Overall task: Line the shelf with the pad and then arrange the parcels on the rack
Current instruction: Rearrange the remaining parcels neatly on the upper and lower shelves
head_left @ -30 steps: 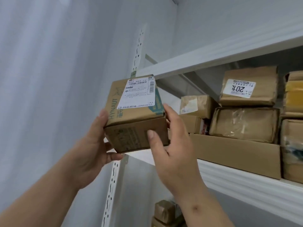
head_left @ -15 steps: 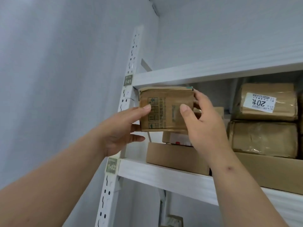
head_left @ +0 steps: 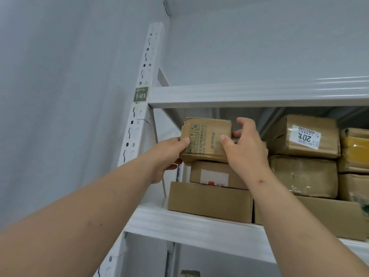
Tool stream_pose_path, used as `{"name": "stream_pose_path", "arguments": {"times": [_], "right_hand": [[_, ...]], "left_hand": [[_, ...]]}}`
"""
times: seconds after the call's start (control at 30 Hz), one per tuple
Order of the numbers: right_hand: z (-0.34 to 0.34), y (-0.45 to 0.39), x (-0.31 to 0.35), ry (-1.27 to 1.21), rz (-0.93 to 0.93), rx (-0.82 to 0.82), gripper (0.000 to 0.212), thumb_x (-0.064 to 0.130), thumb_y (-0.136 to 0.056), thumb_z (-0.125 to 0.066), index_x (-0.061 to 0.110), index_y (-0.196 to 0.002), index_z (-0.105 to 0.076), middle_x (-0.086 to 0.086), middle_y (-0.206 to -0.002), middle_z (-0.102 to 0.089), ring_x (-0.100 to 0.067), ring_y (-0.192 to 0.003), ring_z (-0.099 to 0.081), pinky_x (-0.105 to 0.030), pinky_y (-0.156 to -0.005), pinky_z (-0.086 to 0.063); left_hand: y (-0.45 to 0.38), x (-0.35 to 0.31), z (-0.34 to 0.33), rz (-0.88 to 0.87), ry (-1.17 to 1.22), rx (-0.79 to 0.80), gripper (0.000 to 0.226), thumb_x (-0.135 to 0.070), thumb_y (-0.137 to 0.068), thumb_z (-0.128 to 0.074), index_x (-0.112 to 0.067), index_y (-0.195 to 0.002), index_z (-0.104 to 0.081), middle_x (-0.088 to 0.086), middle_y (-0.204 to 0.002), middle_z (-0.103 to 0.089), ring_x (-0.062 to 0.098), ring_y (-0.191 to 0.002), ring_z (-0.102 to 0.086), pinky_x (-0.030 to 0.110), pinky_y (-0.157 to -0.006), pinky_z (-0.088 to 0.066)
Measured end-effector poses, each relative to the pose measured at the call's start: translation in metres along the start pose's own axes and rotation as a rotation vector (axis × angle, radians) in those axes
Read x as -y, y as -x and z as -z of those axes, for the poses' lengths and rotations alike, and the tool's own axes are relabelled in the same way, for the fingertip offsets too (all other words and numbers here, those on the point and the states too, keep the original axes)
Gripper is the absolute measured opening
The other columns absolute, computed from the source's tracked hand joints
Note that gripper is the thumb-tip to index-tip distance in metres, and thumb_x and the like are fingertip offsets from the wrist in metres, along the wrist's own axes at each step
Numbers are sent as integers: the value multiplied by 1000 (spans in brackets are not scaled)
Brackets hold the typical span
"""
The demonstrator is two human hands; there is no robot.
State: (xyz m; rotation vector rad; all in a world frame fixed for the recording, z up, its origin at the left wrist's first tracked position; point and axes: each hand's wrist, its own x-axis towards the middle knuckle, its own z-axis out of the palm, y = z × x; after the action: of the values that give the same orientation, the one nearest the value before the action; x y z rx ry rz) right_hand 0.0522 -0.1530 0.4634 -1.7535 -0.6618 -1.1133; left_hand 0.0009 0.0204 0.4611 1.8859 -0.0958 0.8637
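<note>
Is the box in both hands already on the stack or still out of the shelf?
On the stack: the box sits on the labelled parcel, inside the shelf.

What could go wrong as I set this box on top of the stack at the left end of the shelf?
The printed box, gripped by the left hand and the right hand, sits on a smaller labelled box and seems to overhang it on the left, so it might tip when released. Clearance under the upper shelf looks tight, so it could scrape or catch.
</note>
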Motion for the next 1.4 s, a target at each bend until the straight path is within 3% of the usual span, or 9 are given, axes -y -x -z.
{"name": "stream_pose_path", "arguments": {"times": [0.1,0.3,0.47,0.6,0.67,0.8,0.97,1.17,1.4], "right_hand": [[-4,2,-7,85,1,50,54,38,-93,-60,31,-141,-36,7,-123,-60,-21,-116,-55,-46,-106,-28],[-3,8,-14,190,55,19,31,40,-92,-59,32,-121,-53,11,-115,-59,-18,-111,-54,-44,-98,-31],[0,10,-24,151,67,-14,30,38,-92,-59,30,-121,-56,14,-113,-57,-17,-117,-52,-43,-100,-30],[6,15,-32,76,84,-93,15,32,-92,-59,31,-107,-58,12,-106,-61,-15,-105,-56,-36,-94,-29],[11,18,-35,14,86,-138,8,28,-92,-60,32,-98,-56,10,-101,-63,-16,-100,-59,-41,-100,-38],[15,26,-34,-68,99,-185,8,25,-91,-60,32,-92,-57,14,-90,-62,-16,-93,-60,-54,-95,-46],[13,38,-29,-71,158,-175,13,22,-90,-61,34,-87,-56,19,-86,-58,-14,-90,-59,-55,-90,-48],[17,54,-26,-71,192,-121,13,20,-89,-62,31,-84,-60,22,-83,-57,-16,-90,-59,-53,-87,-48],[40,73,-29,-92,204,-48,13,20,-89,-61,32,-82,-60,21,-84,-58,-8,-88,-58,-51,-87,-49]], "left_hand": [[-7,10,-4,-8,-3,-5,34,-44,-102,-44,-27,-128,-57,-1,-116,-64,22,-109,-59,36,-97,-49],[-11,26,-9,21,-42,26,58,-65,-91,-49,-31,-138,-43,-8,-128,-57,16,-114,-54,42,-102,-43],[-12,27,-13,25,21,16,73,-71,-84,-53,-31,-143,-38,-6,-134,-53,18,-118,-52,48,-106,-43],[-12,25,-13,19,52,-17,73,-72,-84,-53,-32,-143,-38,-5,-133,-53,18,-116,-53,48,-103,-46],[-13,24,-13,12,57,-30,76,-73,-83,-53,-33,-145,-36,-5,-136,-52,20,-121,-51,49,-103,-45],[-14,23,-12,-21,64,-68,82,-74,-82,-53,-34,-150,-30,-4,-146,-47,23,-131,-45,52,-108,-40],[-6,15,-19,-112,43,-198,79,-62,-89,-55,-32,-154,-21,0,-159,-28,24,-142,-34,40,-105,-33],[17,6,-21,-205,-62,-397,78,-56,-87,-61,-33,-152,-24,-3,-159,-20,23,-146,-23,52,-116,-28],[50,-1,-30,-236,-89,-425,70,-52,-88,-62,-36,-148,-29,-7,-154,-23,19,-140,-28,53,-113,-31]]}}
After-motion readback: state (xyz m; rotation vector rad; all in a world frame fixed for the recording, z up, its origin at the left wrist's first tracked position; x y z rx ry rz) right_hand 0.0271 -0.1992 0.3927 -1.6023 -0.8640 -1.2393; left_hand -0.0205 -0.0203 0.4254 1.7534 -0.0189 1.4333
